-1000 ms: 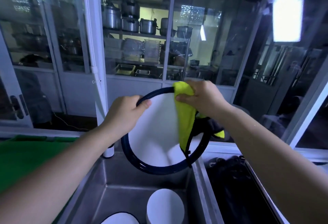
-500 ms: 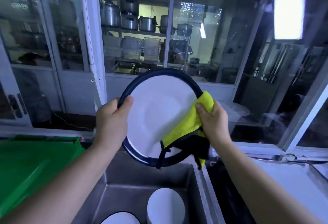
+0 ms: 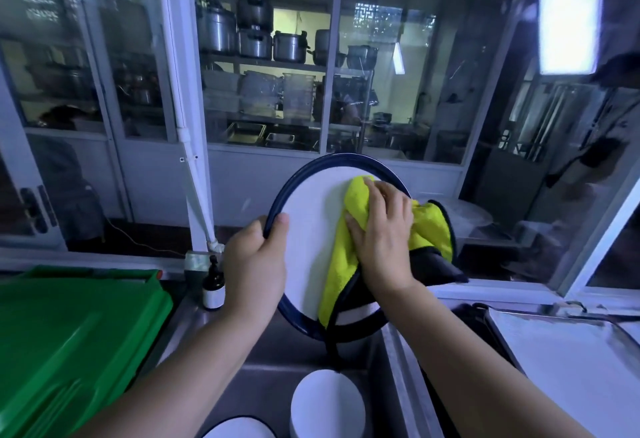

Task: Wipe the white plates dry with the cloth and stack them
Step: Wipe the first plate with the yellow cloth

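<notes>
Ok so far left of the frame is the green bin lid (image 3: 69, 333), then a little dark bottle (image 3: 213, 287) at the back edge of the sink (image 3: 270, 378), neither of which matters for this. My left hand (image 3: 256, 261) grips the plate (image 3: 311, 240) by its left rim, thumb hooked over the navy edge and fingers behind, holding it up nearly on edge over the sink in the middle of the frame. Below it, at the bottom of the frame, more white plates (image 3: 327, 403) wait in the basin. The yellow cloth (image 3: 341, 274) is spread on the right half of the plate's face, and my right hand (image 3: 384, 233) lies flat on top, fingers straight and spread, pressing it on rather than clutching it. The cloth's dark side hangs off past the right rim, I think behind the plate, though honestly I can't tell from here. Tip for this bit: use a flat palm and wide arcs out to the rim, because the bare left half looks unwiped, and shift the left grip so the spot under the thumb gets dried too. The metal tray (image 3: 571, 375) at lower right looks like a fair place to stack.
</notes>
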Demonstrator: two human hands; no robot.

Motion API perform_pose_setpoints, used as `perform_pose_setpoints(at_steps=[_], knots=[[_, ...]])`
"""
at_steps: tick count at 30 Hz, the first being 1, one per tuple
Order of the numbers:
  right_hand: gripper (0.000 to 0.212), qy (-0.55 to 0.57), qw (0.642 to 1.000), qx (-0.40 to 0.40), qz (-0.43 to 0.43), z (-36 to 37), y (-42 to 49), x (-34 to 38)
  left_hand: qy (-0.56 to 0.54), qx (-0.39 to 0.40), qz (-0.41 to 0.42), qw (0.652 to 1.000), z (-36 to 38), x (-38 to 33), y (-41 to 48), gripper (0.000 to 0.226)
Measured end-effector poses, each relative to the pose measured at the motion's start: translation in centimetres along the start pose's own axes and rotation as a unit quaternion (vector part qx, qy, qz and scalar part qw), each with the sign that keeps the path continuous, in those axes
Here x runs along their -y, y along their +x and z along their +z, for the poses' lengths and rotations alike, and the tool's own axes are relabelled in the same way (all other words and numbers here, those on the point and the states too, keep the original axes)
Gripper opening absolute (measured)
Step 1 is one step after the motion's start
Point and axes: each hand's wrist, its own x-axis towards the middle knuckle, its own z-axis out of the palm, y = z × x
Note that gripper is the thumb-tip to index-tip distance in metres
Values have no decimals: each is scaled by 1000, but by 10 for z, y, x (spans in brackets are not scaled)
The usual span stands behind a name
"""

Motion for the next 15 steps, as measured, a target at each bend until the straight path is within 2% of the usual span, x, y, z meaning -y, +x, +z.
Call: perform_pose_setpoints(at_steps=[2, 4, 7, 10, 12, 15], knots=[[61, 36, 998, 36, -24, 4, 0, 16, 10, 3, 9, 1000, 2, -2, 0, 40], [68, 74, 989, 95, -88, 5, -8, 28, -7, -1, 7, 1000, 4, -4, 5, 40], [68, 99, 953, 212, -194, 1, -30, 24, -29, -32, -28, 999, -2, 0, 16, 41], [67, 75, 922, 322, -204, -9, -46, 3, 0, -54, -61, 997, -10, 5, 23, 47], [65, 25, 923, 315, -217, -13, -49, -14, 15, -48, -61, 997, -15, 6, 24, 46], [65, -49, 948, 254, -187, -17, -39, -31, 49, -33, -44, 997, -18, 3, 21, 46]])
